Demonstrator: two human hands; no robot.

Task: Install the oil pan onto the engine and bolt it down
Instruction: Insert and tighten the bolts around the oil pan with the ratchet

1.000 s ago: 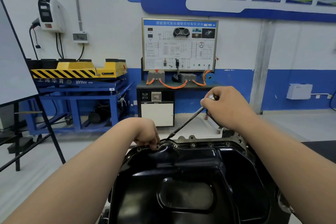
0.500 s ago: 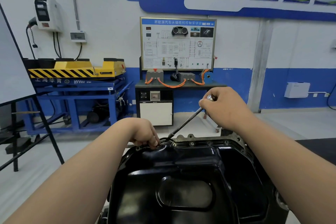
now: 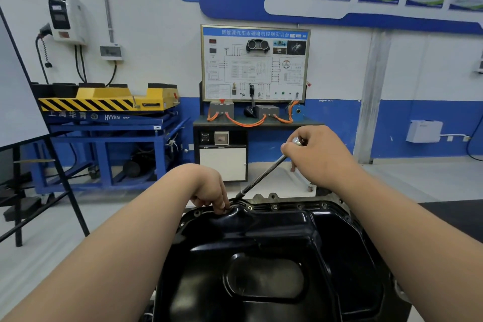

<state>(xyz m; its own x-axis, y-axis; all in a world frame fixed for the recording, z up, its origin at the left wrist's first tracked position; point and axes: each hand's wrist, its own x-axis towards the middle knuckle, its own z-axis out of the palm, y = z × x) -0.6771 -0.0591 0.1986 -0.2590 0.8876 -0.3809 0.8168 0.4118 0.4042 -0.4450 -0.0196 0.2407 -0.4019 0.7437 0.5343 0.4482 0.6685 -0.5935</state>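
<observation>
Oil pan [image 3: 274, 238], one, black and glossy, fills the lower middle of our view. It lies underside up on the engine [image 3: 264, 197], of which we see only a strip of grey casting past the pan's far edge. Along that far flange we count four small round bolt points [image 3: 275, 207] in a row to the right of our left hand, and two more at the flange's left corner; whether each is a seated bolt or a bare hole we cannot tell. We have both hands at work. Our left hand [image 3: 209, 188] hangs over the far left corner of the flange with its fingers [image 3: 222, 201] curled down and bunched, the tips pinching the lower end of the one wrench [image 3: 261, 178] just where it meets the flange; what sits under the fingertips is hidden. Our right hand [image 3: 318, 157] is raised above and beyond the pan, fingers wrapped tight around the wrench's upper end, with the chrome tip poking out by the thumb. The wrench slants from upper right down to lower left between the two hands. Behind, against the blue-and-white wall, we see one framed training board [image 3: 254, 63] on a dark cabinet, two grey boxes joined by orange cables [image 3: 245, 123], one yellow-and-black lift platform [image 3: 104, 102] on a blue stand, one white charger [image 3: 68, 18] on the wall, and one white box [image 3: 423, 131] low on the right.
</observation>
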